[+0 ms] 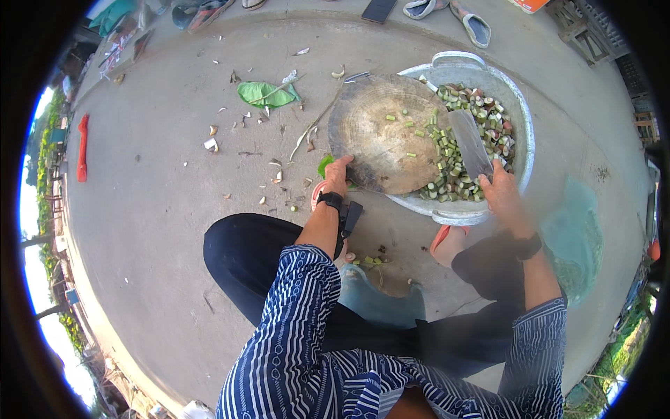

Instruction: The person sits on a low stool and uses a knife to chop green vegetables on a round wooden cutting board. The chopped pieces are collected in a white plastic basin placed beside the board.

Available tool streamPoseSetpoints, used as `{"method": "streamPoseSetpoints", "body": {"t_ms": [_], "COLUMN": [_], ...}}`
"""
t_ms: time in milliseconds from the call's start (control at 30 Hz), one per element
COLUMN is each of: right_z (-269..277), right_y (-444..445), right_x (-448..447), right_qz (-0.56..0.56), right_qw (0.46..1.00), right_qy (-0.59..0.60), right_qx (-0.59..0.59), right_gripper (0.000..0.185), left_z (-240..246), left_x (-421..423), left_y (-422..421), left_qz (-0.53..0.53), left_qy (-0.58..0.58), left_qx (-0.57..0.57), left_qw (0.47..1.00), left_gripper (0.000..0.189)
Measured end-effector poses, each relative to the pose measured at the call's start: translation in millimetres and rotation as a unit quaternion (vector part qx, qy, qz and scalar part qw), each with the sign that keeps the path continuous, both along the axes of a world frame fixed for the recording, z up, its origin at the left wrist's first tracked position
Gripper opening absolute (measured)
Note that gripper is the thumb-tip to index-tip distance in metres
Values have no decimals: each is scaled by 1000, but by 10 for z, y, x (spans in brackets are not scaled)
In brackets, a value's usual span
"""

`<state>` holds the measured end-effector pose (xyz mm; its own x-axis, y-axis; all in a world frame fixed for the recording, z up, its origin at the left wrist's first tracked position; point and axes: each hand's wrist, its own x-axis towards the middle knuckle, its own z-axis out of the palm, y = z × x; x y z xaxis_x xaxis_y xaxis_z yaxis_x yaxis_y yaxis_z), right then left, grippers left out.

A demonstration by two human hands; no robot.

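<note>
A round wooden chopping board (387, 136) overlaps the left side of a large metal basin (527, 120). My left hand (337, 174) grips the board's lower left rim, with a green leaf (323, 164) showing beside the fingers. In my right hand (501, 191) is the handle end of a cleaver (468, 141), its broad blade slanting over the basin's contents. Chopped green stem pieces (450, 178) crowd the board's right edge and the basin below it. A few short green bits (412, 154) lie scattered on the wood.
On the concrete floor (157, 157) lie a large green leaf (264, 94), peelings and a red object (82, 149). Shoes (473, 26) and a dark phone-like slab (378, 10) are along the far side. A teal plastic sheet (573, 235) lies at right; a bluish stool (382, 298) is under me.
</note>
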<state>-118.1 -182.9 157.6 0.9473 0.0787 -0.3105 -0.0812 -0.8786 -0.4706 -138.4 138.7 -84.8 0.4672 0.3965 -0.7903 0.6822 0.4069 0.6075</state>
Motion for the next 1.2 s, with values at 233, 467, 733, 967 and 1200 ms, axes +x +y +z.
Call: {"method": "streamPoseSetpoints", "body": {"t_ms": [233,467,733,967,1200], "right_z": [634,690,851,880,935], "right_y": [-634,-539,-534,-519,-483], "right_x": [-80,3,-190,-62,203], "right_qz": [-25,-147,-63,-46,-90], "right_qw": [995,977,977,961,922], "right_qy": [-74,-136,-148,-83,-29], "right_qx": [-56,77,139,258,375], "right_gripper": [42,44,42,24,30], "left_z": [54,591,1593,2328,2384], "left_x": [134,123,438,1111,1283], "left_y": [74,205,67,-567,-1183], "left_qz": [-32,-120,-249,-285,-257], "left_qy": [-4,-42,-107,-233,-254], "left_qx": [-78,-90,103,215,231], "left_qw": [996,988,957,905,904], "left_gripper": [37,43,39,42,39]}}
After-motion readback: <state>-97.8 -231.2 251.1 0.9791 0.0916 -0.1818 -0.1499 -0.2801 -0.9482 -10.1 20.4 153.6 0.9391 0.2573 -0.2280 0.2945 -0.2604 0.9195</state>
